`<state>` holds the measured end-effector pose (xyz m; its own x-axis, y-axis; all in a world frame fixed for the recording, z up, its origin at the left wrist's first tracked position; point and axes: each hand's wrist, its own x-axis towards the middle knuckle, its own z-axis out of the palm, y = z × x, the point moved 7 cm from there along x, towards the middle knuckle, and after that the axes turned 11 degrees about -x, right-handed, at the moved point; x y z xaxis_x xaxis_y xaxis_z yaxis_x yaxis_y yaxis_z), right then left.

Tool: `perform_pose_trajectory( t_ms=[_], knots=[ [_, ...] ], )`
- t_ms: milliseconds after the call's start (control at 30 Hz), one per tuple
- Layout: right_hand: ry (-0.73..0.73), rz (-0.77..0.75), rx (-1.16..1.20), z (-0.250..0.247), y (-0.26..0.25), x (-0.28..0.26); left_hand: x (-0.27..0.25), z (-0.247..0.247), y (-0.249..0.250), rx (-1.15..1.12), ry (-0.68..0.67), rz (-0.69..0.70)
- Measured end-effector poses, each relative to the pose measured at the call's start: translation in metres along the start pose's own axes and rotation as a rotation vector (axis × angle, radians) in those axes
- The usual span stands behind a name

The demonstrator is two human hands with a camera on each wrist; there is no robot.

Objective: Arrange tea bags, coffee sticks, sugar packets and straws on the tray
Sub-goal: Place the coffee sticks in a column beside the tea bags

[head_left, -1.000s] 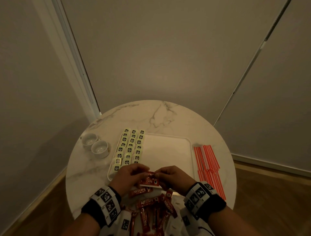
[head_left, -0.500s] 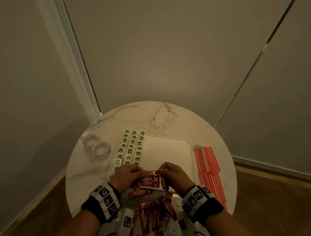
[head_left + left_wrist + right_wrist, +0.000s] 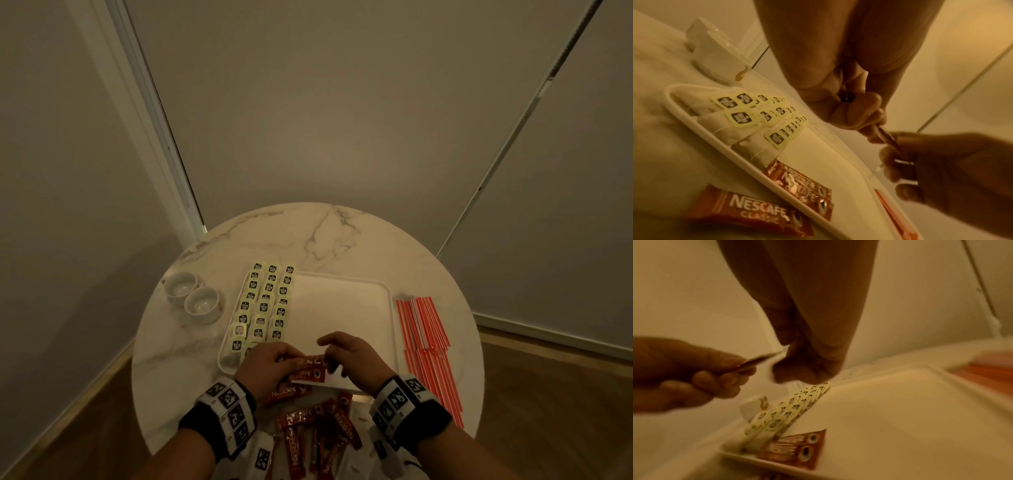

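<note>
A: Start big. What is on the round marble table (image 3: 301, 236)?

B: A white tray (image 3: 342, 301) in the middle, with three rows of tea bags (image 3: 270, 301) filling its left side. Red-striped straws (image 3: 424, 329) lie on the table just right of it, and a loose heap of coffee sticks (image 3: 318, 435) at the near edge.

A: So which step is this?

B: I judge it the coffee stage: two sticks (image 3: 801, 186) already lie flat at the tray's near edge beside the tea bags.

A: And the hands?

B: The left hand (image 3: 270, 366) pinches one end of another coffee stick (image 3: 313, 361); the right hand (image 3: 352, 359) pinches the other end, holding it just above those two.

A: Next?

B: Probably lowering it flat beside them, edges aligned, then releasing.
</note>
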<state>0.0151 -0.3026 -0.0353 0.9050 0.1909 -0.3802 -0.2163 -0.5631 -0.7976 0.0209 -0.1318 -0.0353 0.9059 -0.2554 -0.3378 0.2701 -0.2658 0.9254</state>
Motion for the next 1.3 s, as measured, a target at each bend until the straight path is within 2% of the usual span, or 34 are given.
perform_pose_trajectory(
  t_ms=[133, 233, 300, 367, 433, 500, 633, 733, 833, 933, 1300],
  knots=[
    [-0.092, -0.153, -0.383, 0.005, -0.019, 0.004, 0.000, 0.010, 0.010, 0.163, -0.048, 0.051],
    [-0.127, -0.101, -0.329, 0.000, -0.014, 0.016, 0.000, -0.001, 0.000, 0.017, 0.031, -0.021],
    [-0.071, -0.042, -0.272, -0.011, -0.005, 0.029, 0.002, -0.011, -0.013, -0.047, 0.122, -0.062],
    [0.026, 0.012, -0.259, -0.019, 0.003, 0.044, 0.004, -0.017, -0.018, 0.135, 0.186, 0.003],
    [0.068, 0.056, -0.301, -0.015, 0.011, 0.060, 0.004, -0.006, -0.016, 0.381, 0.131, 0.134],
    [0.057, 0.076, -0.363, -0.004, 0.014, 0.074, 0.003, 0.013, -0.018, 0.492, 0.031, 0.223],
    [0.015, 0.086, -0.458, 0.016, 0.018, 0.091, 0.007, 0.030, -0.035, 0.661, -0.064, 0.242],
    [-0.030, 0.100, -0.517, 0.025, 0.023, 0.099, 0.010, 0.036, -0.052, 0.931, -0.144, 0.222],
    [-0.058, 0.092, -0.571, 0.031, 0.026, 0.102, 0.012, 0.036, -0.055, 0.983, -0.166, 0.221],
    [-0.075, 0.074, -0.613, 0.034, 0.029, 0.102, 0.013, 0.037, -0.060, 1.017, -0.248, 0.138],
    [-0.033, 0.014, -0.652, 0.036, 0.030, 0.102, 0.015, 0.040, -0.074, 1.003, -0.226, 0.127]
  ],
)
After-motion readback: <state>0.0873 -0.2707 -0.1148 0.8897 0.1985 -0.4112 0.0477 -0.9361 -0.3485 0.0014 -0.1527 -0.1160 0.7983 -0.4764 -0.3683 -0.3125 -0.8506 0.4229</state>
